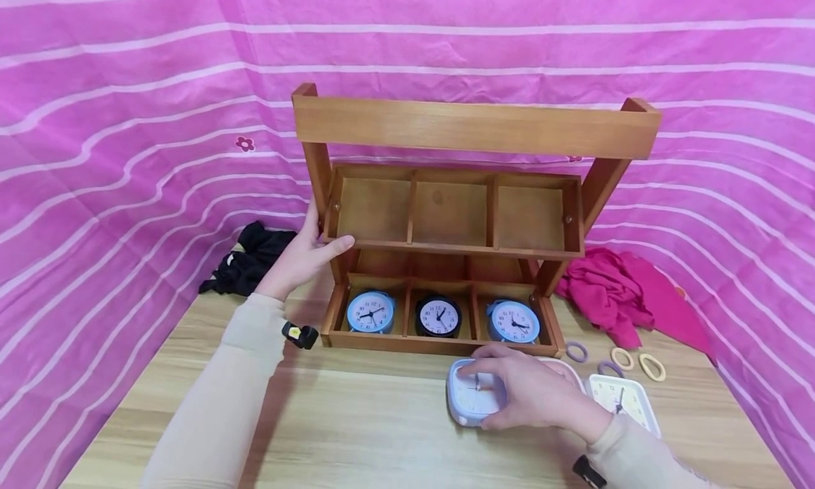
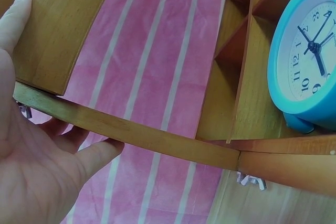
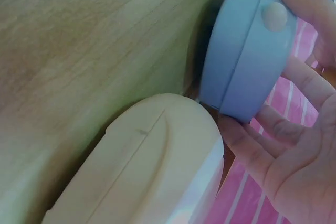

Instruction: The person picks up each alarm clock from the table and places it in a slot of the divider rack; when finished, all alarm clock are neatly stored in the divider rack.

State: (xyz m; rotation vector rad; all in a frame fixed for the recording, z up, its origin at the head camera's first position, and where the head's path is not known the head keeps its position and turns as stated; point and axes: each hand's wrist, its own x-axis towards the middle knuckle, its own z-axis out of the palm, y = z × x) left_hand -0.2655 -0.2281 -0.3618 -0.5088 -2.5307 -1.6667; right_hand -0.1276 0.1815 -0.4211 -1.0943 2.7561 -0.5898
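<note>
A two-tier wooden shelf (image 1: pixel 477 124) stands on the table. My left hand (image 1: pixel 308 252) holds its left upright, thumb over the upper tray's edge and fingers behind; the left wrist view shows this hand (image 2: pixel 47 150) around the wood. Three round alarm clocks sit in the lower compartments: a blue one (image 1: pixel 371 312) at left, a black one (image 1: pixel 438 317) in the middle, another blue one (image 1: pixel 513 322) at right. In front of the shelf, my right hand (image 1: pixel 531 386) grips a square lavender-blue alarm clock (image 1: pixel 463 415). The right wrist view shows fingers and thumb round this clock (image 3: pixel 247 51).
Beside the right hand lie a pink clock (image 1: pixel 567 369), mostly covered, and a white square clock (image 1: pixel 627 397). Several hair ties (image 1: pixel 622 359) lie behind them. Crumpled magenta cloth (image 1: pixel 611 291) is at right, black cloth (image 1: pixel 255 259) at left. Pink striped fabric (image 1: pixel 446 50) hangs around the table.
</note>
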